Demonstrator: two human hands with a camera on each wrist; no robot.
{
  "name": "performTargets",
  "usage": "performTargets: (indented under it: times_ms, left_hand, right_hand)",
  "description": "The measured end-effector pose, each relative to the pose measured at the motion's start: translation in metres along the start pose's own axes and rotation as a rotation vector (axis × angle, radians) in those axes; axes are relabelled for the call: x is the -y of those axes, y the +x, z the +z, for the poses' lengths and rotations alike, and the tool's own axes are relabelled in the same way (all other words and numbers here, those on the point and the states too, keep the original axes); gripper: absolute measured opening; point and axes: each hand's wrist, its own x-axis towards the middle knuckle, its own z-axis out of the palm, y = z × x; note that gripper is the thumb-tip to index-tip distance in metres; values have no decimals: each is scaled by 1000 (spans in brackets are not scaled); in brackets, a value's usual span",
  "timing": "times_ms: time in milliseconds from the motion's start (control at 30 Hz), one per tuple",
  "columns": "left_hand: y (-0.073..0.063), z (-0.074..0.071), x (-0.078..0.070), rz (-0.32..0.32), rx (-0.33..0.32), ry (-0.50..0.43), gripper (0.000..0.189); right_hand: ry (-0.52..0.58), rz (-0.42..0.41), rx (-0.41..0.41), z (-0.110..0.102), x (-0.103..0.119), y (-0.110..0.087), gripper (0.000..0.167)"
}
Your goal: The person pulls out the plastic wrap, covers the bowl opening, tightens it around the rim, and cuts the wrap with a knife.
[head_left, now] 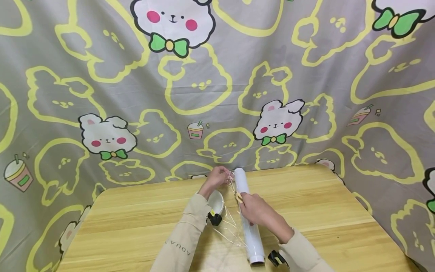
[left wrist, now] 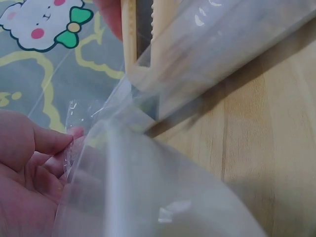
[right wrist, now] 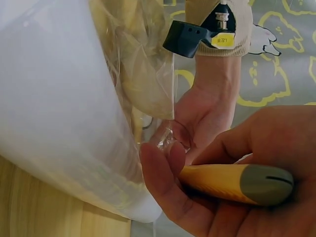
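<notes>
My left hand (head_left: 218,176) pinches a gathered edge of clear plastic wrap (left wrist: 74,153) between thumb and fingers. The wrap stretches from a long white roll (head_left: 250,236) lying on the table. My right hand (head_left: 255,208) grips a yellow utility knife (right wrist: 212,180) with a grey end; its notched slider track (left wrist: 153,24) shows in the left wrist view. That hand lies over the roll, with the knife's front end at the film beside it. A white bowl (head_left: 217,200) stands below the left wrist, partly hidden by the sleeve. Film hides the blade's tip in the left wrist view.
The wooden table (head_left: 136,219) meets a grey curtain (head_left: 190,87) printed with yellow outlines and rabbits at its back edge. Black camera mounts (head_left: 215,218) sit on both wrists. Loose film spreads between the bowl and the roll.
</notes>
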Motion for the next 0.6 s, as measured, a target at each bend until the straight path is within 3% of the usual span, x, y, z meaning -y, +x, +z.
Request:
performTargets:
  times_ms: [267, 600]
  left_hand:
    - [-1, 0, -1, -17, -12, 10, 18]
    - [-1, -1, -1, -6, -24, 29, 18]
  right_hand:
    - [35, -28, 53, -3, 1, -9, 11]
    - [3, 8, 90, -7, 5, -20, 8]
